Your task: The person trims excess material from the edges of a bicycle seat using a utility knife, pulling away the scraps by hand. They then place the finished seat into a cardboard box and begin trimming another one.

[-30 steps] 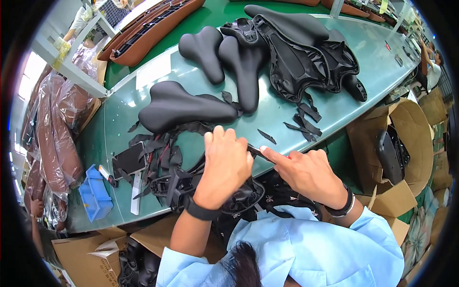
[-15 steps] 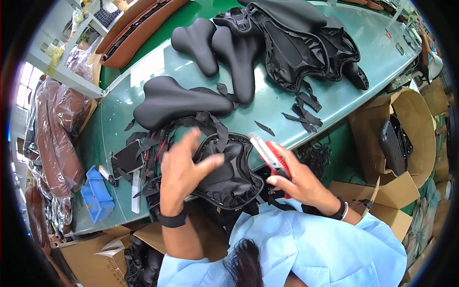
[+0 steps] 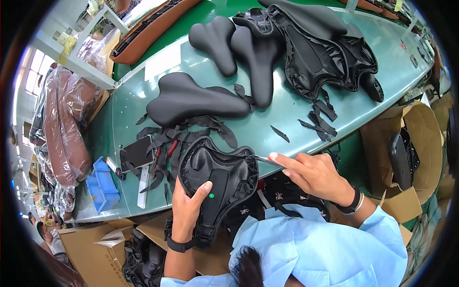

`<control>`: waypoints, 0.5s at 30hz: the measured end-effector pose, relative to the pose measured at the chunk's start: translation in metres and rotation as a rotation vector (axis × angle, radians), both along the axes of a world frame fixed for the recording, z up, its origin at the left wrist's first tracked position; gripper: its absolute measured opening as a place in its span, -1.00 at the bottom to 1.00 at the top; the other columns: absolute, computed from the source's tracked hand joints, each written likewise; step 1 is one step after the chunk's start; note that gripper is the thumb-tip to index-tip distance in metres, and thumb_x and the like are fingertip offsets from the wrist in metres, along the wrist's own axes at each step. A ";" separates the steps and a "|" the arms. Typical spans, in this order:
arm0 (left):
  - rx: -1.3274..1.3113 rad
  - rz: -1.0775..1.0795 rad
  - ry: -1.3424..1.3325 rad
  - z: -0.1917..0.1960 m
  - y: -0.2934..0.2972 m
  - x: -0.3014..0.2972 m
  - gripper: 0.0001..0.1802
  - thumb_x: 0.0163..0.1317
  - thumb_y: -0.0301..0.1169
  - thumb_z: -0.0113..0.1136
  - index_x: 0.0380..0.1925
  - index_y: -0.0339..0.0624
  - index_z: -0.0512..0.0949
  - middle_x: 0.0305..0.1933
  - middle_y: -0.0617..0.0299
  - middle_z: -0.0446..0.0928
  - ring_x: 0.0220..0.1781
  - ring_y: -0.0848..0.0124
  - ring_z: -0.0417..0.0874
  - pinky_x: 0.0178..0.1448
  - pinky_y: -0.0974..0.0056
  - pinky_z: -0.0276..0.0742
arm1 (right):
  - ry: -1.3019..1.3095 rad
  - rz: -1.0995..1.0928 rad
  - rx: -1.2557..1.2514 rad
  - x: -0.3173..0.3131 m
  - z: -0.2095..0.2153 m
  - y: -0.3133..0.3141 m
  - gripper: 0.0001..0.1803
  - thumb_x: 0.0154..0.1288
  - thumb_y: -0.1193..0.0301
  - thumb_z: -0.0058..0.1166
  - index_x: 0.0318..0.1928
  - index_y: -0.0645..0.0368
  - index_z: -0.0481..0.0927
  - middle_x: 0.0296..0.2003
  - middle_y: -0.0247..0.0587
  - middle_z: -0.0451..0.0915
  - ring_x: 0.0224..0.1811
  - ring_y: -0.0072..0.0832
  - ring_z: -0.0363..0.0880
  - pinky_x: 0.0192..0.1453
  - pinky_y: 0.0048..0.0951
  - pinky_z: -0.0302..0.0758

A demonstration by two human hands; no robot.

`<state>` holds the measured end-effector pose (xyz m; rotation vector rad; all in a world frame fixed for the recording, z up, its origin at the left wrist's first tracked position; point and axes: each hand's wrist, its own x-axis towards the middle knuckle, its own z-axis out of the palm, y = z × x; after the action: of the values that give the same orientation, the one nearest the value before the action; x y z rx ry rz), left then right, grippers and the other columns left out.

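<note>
A: Saddle (image 3: 215, 184) is underside up, at the near table (image 3: 334, 62) edge, partly over the lap. Left hand (image 3: 187, 210) grips its lower left side, thumb on the black shell near a green dot, fingers wrapped under the rim.

B: Right hand (image 3: 313, 174)?

A: Closed around scissors (image 3: 263, 160). Only the metal blades show, tip touching the saddle's right rim where the cover is gathered. Handles are hidden in the fist.

B: Rest of the table?

A: Finished black saddle (image 3: 191, 98) just behind the held one, top side up. Two more saddles (image 3: 239, 48) farther back, side by side. Pile of covers (image 3: 320, 52) at the far right, underside up. Black scraps (image 3: 320, 117) near the right, well apart from the hand; more strips tangled just left of the held saddle. Phone (image 3: 137, 153) lies among those strips, a blue bin (image 3: 103, 184) at the left end.

B: Off the table?

A: Cardboard box (image 3: 420, 129) on the right with a black saddle in it. Bagged brown stock (image 3: 67, 124) on the left.
</note>
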<state>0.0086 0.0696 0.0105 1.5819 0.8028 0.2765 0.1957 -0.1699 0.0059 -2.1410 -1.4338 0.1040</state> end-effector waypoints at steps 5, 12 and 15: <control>0.086 -0.043 -0.014 -0.001 0.002 0.001 -0.38 0.19 -0.27 0.38 0.16 -0.33 0.39 0.09 0.09 0.53 0.07 0.35 0.55 0.21 0.27 0.44 | -0.110 0.071 -0.126 0.001 0.004 0.013 -0.34 0.25 0.41 0.13 0.38 -0.13 0.34 -0.61 -0.19 0.43 -0.69 -0.24 0.46 -0.65 -0.24 0.30; -0.180 0.219 -0.150 -0.004 -0.033 -0.003 -0.32 0.19 -0.33 0.39 0.23 -0.35 0.31 0.13 0.09 0.48 0.08 0.34 0.53 0.23 0.28 0.44 | 0.088 -0.057 -0.281 -0.048 0.005 0.003 -0.27 0.27 0.37 0.16 0.42 0.09 0.21 -0.62 -0.16 0.46 -0.66 -0.21 0.50 -0.64 -0.20 0.36; -0.187 0.292 -0.161 -0.001 -0.057 -0.004 -0.28 0.25 -0.38 0.32 0.34 -0.32 0.21 0.25 0.09 0.39 0.19 0.33 0.46 0.32 0.26 0.35 | 0.231 -0.093 -0.259 -0.066 0.001 -0.002 -0.26 0.32 0.38 0.09 0.45 0.14 0.12 -0.59 -0.05 0.51 -0.62 -0.10 0.53 -0.54 -0.11 0.42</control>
<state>0.0044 0.0124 0.0095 1.2493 0.9065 0.5179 0.1301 -0.1719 0.0068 -2.3087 -1.2404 0.5090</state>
